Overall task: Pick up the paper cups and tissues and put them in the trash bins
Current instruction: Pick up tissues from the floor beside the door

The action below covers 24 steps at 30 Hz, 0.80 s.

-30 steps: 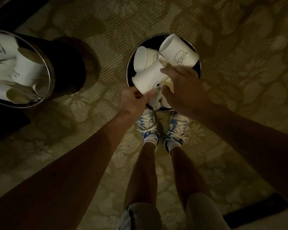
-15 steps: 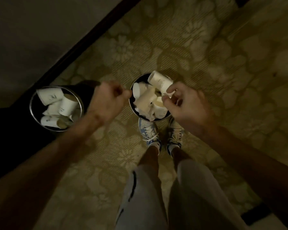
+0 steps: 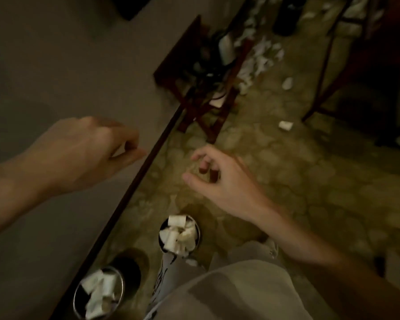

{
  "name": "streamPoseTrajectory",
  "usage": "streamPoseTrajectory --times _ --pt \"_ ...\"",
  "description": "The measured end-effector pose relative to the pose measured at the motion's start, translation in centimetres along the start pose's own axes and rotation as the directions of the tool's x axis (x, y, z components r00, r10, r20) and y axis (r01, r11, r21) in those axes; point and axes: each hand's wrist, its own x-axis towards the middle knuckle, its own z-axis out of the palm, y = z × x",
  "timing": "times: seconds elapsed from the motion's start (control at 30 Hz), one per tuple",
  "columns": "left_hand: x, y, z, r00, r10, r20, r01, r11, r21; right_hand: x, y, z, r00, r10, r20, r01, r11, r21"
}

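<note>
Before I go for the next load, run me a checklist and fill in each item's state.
1. Left hand free: ok, loosely curled, holds nothing.
2. Right hand free: ok, holds nothing.
3. Room in the bin by the feet: not ok, cups are heaped to its rim.
4. Room in the bin by the wall: cannot tell, its contents are blurred.
5. Floor cleared: not ok, a paper cup lies on the carpet and tissues are scattered beyond it.
6. Way to that paper cup: ok, probably; only carpet shows between.
</note>
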Motion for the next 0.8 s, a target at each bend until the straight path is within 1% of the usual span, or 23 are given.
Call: streamPoseTrajectory --times 0.07,0.17,0.27,0.37,0.5,0.6,0.7,0.8 --pt "4.5 3.3 -2.8 0.994 0.087 -0.065 -0.086 0.996 0.026 -1.8 0.1 -5.0 0.994 -0.005 -0.111 0.001 1.000 -0.029" --pt "11.1 9.6 -5.5 0.969 0.229 -0.091 -0.231 0.973 -0.003 -5.0 1.8 -12.2 0.965 0.029 -0.259 -0.040 0.998 -0.039" --pt "17.9 17.2 -6.3 0.933 0.356 -0.053 -0.357 0.934 -0.020 -8.7 5.2 -19.3 0.917 0.103 -0.386 -0.126 0.991 -0.034" --pt "24.5 24.5 -5.6 0.891 0.454 -0.001 -0.452 0.885 -0.111 -12.4 9.2 -25.8 0.856 0.201 -0.476 -0.220 0.975 0.015" --pt "32.6 33.8 -3.3 0.825 0.565 0.006 -0.542 0.795 -0.271 -17.3 14.4 -32.7 0.759 0.279 -0.589 -0.311 0.949 0.049" --pt "37.4 39.8 -1.4 0.797 0.604 -0.008 -0.564 0.738 -0.371 -20.5 17.5 -36.3 0.666 0.326 -0.671 -0.368 0.926 0.084" --pt "41.3 45.2 0.9 0.759 0.651 -0.015 -0.583 0.668 -0.462 -22.9 20.8 -38.8 0.584 0.419 -0.696 -0.469 0.873 0.132" --pt "45.8 49.6 3.7 0.702 0.712 0.006 -0.603 0.600 -0.527 -24.1 24.4 -40.9 0.474 0.521 -0.710 -0.559 0.801 0.214"
